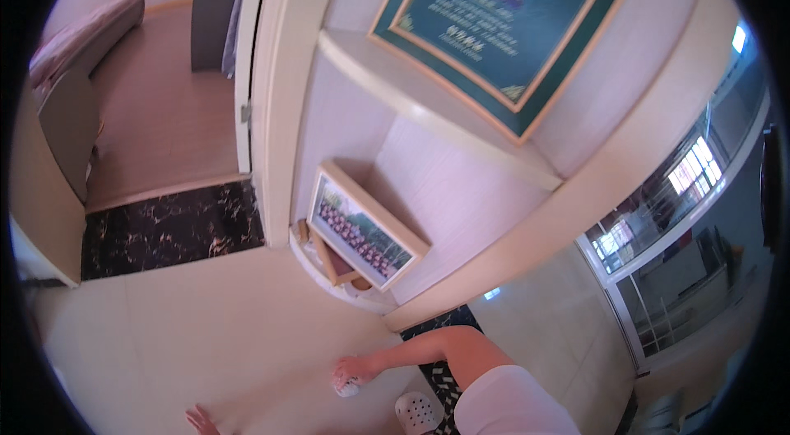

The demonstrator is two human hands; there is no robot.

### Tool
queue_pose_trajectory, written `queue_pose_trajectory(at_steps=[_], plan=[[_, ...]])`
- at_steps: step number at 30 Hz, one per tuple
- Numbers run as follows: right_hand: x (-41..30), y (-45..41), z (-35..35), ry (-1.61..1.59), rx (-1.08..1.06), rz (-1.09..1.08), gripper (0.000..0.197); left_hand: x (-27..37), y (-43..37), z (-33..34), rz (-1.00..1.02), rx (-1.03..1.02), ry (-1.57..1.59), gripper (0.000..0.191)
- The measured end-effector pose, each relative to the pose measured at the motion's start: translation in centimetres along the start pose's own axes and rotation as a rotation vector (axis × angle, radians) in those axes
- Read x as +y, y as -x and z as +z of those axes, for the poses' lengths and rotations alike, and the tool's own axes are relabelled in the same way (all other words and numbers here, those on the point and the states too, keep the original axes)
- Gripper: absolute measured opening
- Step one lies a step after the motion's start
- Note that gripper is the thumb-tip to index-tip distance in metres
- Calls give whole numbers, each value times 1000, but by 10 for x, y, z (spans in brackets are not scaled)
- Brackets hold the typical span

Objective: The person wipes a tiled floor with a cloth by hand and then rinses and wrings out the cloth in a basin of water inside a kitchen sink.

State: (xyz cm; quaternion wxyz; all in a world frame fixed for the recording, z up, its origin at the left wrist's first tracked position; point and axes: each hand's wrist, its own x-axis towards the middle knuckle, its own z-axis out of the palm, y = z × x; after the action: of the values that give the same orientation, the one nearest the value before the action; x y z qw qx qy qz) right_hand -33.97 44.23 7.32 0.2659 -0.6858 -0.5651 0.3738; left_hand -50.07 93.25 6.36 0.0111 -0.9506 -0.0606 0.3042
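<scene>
My right hand (357, 369) reaches out over the pale floor with its fingers closed around a crumpled white cloth or tissue (347, 388). Part of that white bundle is hidden by the fingers. Low in the picture, my left hand (200, 419) shows only its fingers and part of the palm; they are spread, with nothing seen in them. A cream clog with holes (418, 413) is on my foot beside the right arm. Beyond my hands, a framed group photo (367, 231) leans on the lowest shelf (339, 296) of a curved corner unit.
Above it, a green framed plaque (494, 34) bearing writing stands on an upper shelf (432, 108). A dark marble threshold (173, 228) crosses the doorway at left, with a bed (111, 27) beyond. Glazed sliding doors (642, 250) are at right. A brown frame (333, 259) sits under the group photo.
</scene>
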Motion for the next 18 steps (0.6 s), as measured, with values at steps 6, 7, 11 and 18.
queue_pose_trajectory(at_steps=[6,7,11,18], plan=[[-12,69,-8,-514,582,374,41,-7,-8,15,-65,107,80,138],[-18,85,-12,-506,594,384,41,7,-5,-6,-159,-58,105,140],[-34,94,-44,-1083,624,784,54,-8,5,-7,-202,-10,74,142],[-73,151,-85,-1480,1051,791,56,19,-23,9,-187,-142,0,143]])
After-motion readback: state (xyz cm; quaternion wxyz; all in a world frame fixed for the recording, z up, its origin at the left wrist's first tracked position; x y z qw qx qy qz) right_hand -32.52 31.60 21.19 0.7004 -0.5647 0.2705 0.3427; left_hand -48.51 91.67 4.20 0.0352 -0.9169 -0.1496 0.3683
